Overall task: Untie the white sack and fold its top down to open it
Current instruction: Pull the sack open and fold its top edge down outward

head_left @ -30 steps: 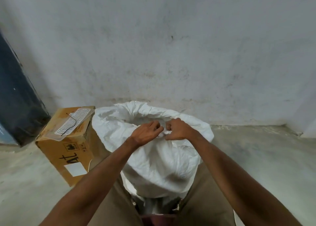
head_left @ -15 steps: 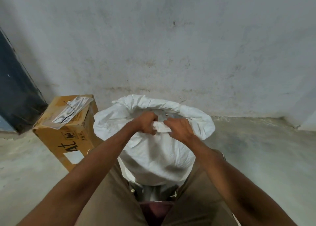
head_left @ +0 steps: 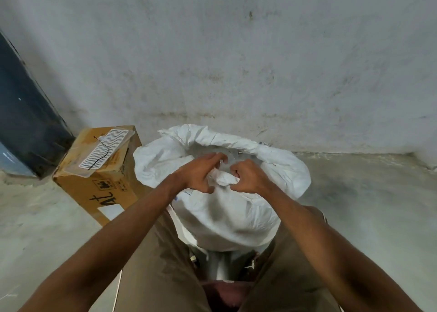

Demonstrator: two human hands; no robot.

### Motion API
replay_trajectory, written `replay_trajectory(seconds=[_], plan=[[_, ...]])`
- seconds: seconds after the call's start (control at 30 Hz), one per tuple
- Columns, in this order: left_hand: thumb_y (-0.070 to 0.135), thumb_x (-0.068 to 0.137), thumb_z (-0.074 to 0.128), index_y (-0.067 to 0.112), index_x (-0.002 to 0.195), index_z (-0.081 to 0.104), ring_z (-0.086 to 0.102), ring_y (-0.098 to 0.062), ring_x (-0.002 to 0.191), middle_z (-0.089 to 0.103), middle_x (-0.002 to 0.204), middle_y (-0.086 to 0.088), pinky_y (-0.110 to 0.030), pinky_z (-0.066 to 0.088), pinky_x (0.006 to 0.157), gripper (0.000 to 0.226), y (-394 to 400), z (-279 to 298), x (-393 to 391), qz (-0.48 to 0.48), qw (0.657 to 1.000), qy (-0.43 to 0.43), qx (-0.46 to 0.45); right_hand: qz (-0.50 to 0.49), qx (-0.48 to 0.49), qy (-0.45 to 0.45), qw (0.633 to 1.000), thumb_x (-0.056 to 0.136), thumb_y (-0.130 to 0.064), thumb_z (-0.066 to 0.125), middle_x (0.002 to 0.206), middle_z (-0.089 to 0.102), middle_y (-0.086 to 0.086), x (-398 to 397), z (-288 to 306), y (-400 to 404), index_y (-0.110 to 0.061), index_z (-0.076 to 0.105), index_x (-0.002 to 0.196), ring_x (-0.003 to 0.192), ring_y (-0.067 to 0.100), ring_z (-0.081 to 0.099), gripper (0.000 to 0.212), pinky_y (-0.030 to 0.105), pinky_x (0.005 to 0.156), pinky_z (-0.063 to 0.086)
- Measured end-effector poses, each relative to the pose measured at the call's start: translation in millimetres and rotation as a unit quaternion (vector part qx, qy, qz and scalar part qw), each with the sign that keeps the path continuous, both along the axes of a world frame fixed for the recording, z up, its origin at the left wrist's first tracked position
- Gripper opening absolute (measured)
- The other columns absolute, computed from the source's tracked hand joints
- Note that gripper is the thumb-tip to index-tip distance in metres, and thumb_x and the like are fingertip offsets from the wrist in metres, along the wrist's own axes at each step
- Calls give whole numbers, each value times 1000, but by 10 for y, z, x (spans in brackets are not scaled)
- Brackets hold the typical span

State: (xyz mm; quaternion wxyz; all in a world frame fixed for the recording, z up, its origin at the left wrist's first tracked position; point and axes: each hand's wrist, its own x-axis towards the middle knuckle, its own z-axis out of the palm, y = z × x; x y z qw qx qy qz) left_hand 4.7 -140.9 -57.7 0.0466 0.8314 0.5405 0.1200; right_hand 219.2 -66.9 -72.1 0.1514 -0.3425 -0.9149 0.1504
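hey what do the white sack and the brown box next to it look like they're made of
White sack: probably woven plastic, matte, judging by its stiff, crinkly folds; the weave itself isn't visible. Brown box: corrugated cardboard by the look of it, matte tan with black printed markings and worn edges.

The white sack (head_left: 227, 207) looks like woven plastic cloth, matt and heavily creased, its rolled rim crumpled. Beside it the cardboard box (head_left: 94, 186) is plain brown paperboard, scuffed, with a clear glossy plastic sheet (head_left: 104, 154) on top. The wall (head_left: 236, 63) is rough, stained plaster; the floor (head_left: 366, 205) is dull, gritty concrete.
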Motion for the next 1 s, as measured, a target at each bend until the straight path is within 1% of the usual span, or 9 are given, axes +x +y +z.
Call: replay_trajectory(seconds=[0.13, 0.23, 0.33, 0.43, 0.57, 0.67, 0.8, 0.93, 1.0], plan=[[54, 47, 76, 25, 147, 27, 55, -25, 104, 46, 132, -3, -39, 46, 90, 115, -88, -107, -378, 102, 978, 180, -33, -31, 43, 64, 997, 55, -29, 78, 48, 39, -8, 5, -55, 86, -13, 44, 60, 47, 7, 35, 38, 26, 45, 27], [34, 64, 80, 20, 147, 33, 61, -30, 100, 46, 134, -8, -38, 53, 75, 96, -126, -246, -502, 137, 977, 151, -54, -37, 41, 106, 993, 56, -29, 78, 47, 39, -8, -30, -109, 95, -13, 44, 59, 46, 8, 34, 38, 26, 45, 27], [3, 63, 77, 5, 119, 58, 65, -36, 84, 61, 108, -15, -37, 49, 52, 59, -109, -205, -544, 116, 984, 129, 25, -59, 25, 111, 992, 58, -34, 79, 49, 42, -8, -45, -139, 88, -15, 43, 59, 47, 8, 37, 41, 27, 46, 31], [-3, 52, 82, 7, 82, 64, 61, -30, 66, 62, 74, -9, -32, 46, 42, 36, -41, -118, -641, 68, 975, 166, 133, -69, -10, 63, 996, 55, -33, 77, 71, 57, -12, -124, -81, 100, -24, 52, 75, 63, 7, 54, 33, 30, 53, 49], [-6, 57, 79, 8, 81, 64, 57, -28, 64, 61, 71, -8, -35, 48, 42, 31, 116, 52, -767, 38, 956, 160, 243, 13, -156, 2, 988, 61, -35, 89, 117, 55, -10, -463, 74, -25, -27, 52, 122, 99, 10, 57, 72, 33, 83, 52], [-9, 58, 78, 7, 87, 67, 55, -27, 64, 62, 73, -7, -35, 48, 43, 35, 149, 69, -827, 19, 946, 166, 277, -14, -244, 51, 968, 66, -46, 90, 107, 62, -5, -797, 112, -97, -19, 56, 118, 93, 10, 60, 67, 25, 73, 47], [-10, 56, 75, 9, 85, 70, 52, -26, 65, 61, 72, -4, -33, 46, 50, 35, 82, 18, -876, 42, 947, 158, 276, -62, -122, 117, 984, 63, -27, 87, 61, 52, -9, -1066, -10, -41, -25, 47, 67, 54, 7, 44, 41, 27, 53, 38], [8, 57, 73, 17, 105, 67, 53, -29, 89, 63, 77, 2, -39, 46, 70, 50, -177, -34, -722, 189, 957, -12, 218, -60, 12, 147, 987, 68, -16, 74, 64, 59, -2, -1119, -171, -166, -19, 55, 73, 55, 20, 55, 20, 28, 52, 39], [22, 62, 71, 23, 126, 57, 44, -28, 109, 64, 95, 4, -44, 44, 88, 66, -392, -132, -536, 330, 914, -140, 191, -75, 91, 133, 984, 65, -14, 77, 66, 60, 3, -1116, -273, -224, -14, 61, 80, 54, 26, 57, 22, 27, 49, 38]])
